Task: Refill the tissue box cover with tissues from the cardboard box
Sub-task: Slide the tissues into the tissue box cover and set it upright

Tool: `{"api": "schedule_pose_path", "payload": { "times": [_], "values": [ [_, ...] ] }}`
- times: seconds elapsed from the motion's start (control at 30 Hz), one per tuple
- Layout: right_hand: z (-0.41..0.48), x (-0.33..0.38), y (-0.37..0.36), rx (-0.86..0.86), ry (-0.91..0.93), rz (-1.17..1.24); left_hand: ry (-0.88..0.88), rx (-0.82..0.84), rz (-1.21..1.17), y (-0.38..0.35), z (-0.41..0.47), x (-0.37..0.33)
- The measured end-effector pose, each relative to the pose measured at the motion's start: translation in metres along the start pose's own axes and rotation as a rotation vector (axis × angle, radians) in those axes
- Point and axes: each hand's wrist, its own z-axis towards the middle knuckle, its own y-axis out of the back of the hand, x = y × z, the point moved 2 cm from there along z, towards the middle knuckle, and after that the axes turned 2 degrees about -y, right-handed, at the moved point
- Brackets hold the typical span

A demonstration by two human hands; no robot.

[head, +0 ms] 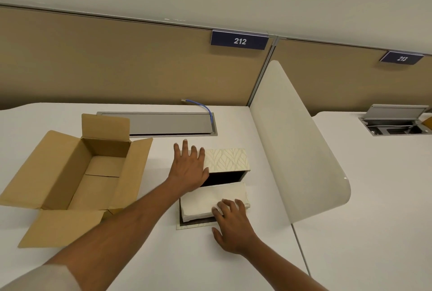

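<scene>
A cream leaf-patterned tissue box cover (228, 159) lies on its side on the white desk, its dark opening facing me. My left hand (189, 169) rests flat on the cover's left end, fingers spread. A stack of white tissues (210, 199) lies on the cover's flat bottom panel (194, 224) in front of the opening, its far edge at the opening. My right hand (231, 223) presses its fingertips on the stack's near right corner. The brown cardboard box (93, 173) stands open at the left, and looks empty inside.
A rounded white divider panel (297, 150) rises just right of the cover. A grey cable hatch (168, 123) with a blue cable (204, 108) lies behind. Tan partition walls (117, 61) carry signs 212 and 213. The neighbouring desk has an open cable hatch (395, 122).
</scene>
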Motion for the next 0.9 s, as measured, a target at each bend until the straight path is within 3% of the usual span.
{"api": "schedule_pose_path", "payload": {
  "times": [0.33, 0.5, 0.9],
  "values": [
    [0.0, -0.006, -0.002, -0.121, -0.021, 0.031, -0.086, 0.027, -0.041, -0.006, -0.002, 0.011],
    [0.008, -0.02, 0.007, -0.231, -0.18, 0.099, -0.099, 0.025, -0.02, -0.007, -0.002, 0.012],
    [0.017, -0.053, -0.006, -0.026, -0.28, 0.264, -0.114, 0.025, -0.002, -0.002, -0.002, 0.014]
  ]
}}
